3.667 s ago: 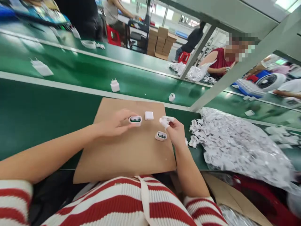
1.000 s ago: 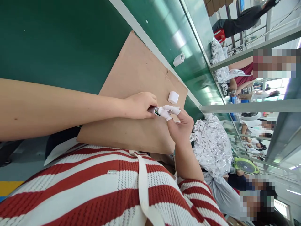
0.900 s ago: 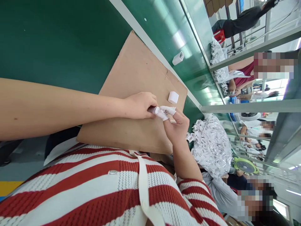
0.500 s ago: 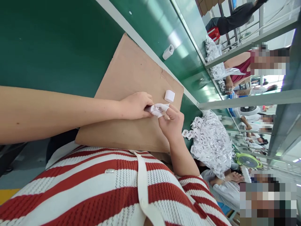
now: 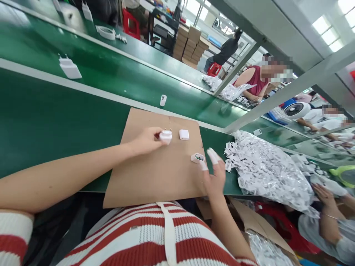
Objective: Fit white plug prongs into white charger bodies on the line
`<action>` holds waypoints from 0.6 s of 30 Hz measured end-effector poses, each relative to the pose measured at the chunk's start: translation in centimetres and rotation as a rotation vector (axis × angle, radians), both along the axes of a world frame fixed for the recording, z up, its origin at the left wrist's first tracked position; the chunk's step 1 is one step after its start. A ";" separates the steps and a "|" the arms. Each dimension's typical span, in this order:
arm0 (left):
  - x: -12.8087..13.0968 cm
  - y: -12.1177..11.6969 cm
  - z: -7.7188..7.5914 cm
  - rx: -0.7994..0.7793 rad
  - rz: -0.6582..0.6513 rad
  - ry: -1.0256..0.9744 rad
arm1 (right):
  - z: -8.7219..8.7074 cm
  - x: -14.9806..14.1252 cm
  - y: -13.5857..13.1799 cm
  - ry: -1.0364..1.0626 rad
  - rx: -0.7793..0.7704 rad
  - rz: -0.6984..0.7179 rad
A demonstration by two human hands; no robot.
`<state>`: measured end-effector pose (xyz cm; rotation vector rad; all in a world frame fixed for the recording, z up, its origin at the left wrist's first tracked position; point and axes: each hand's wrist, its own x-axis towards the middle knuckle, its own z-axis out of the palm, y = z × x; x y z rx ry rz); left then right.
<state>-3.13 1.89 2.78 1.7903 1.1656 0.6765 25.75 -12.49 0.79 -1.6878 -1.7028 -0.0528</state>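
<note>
My left hand (image 5: 146, 139) pinches a white charger plug (image 5: 165, 135) with its prongs up, over the brown cardboard sheet (image 5: 155, 173). My right hand (image 5: 215, 177), with white finger cots on two fingertips, is open with fingers spread beside a white charger shell (image 5: 197, 158) that lies on the cardboard's right edge; whether it touches is unclear. A small white square cover (image 5: 184, 134) rests just right of the held plug.
A heap of small white parts in clear plastic (image 5: 266, 170) lies at the right. On the green conveyor belt (image 5: 55, 111) behind are a small white plug (image 5: 163, 100) and a larger white adapter (image 5: 69, 68). Other people sit across and at right. A metal post (image 5: 277, 96) slants overhead.
My hands were joined on one part half a second ago; they have come apart. The left keeps the plug, the right has opened near the shell. The camera view has swung level.
</note>
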 end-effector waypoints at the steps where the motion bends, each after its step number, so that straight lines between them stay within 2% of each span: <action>1: -0.7 1.6 0.5 0.036 0.084 0.027 | -1.0 1.9 -0.8 -0.091 -0.009 -0.128; 3: -2.1 5.4 1.3 0.138 0.264 0.114 | -3.2 5.1 -1.9 -0.211 -0.102 -0.317; 4: -2.6 7.5 1.7 0.181 0.356 0.168 | -4.3 6.4 -2.0 -0.229 -0.146 -0.355; 7: -3.6 13.0 2.7 0.204 0.566 0.286 | -6.9 8.7 -0.3 -0.176 -0.204 -0.317; 9: -3.8 15.3 3.4 0.176 0.635 0.333 | -7.8 9.3 1.9 -0.111 -0.194 -0.231; 13: -3.2 16.6 4.2 0.152 0.684 0.422 | -7.8 9.4 5.9 -0.046 -0.113 -0.105; 16: -2.1 15.8 4.4 0.209 0.722 0.493 | -7.5 9.3 6.4 -0.015 -0.020 -0.096; 17: -1.7 15.5 4.6 0.260 0.700 0.513 | -7.4 9.2 6.3 0.005 0.005 -0.109; 18: -1.3 15.1 4.8 0.328 0.621 0.541 | -7.2 9.1 6.1 0.030 0.025 -0.124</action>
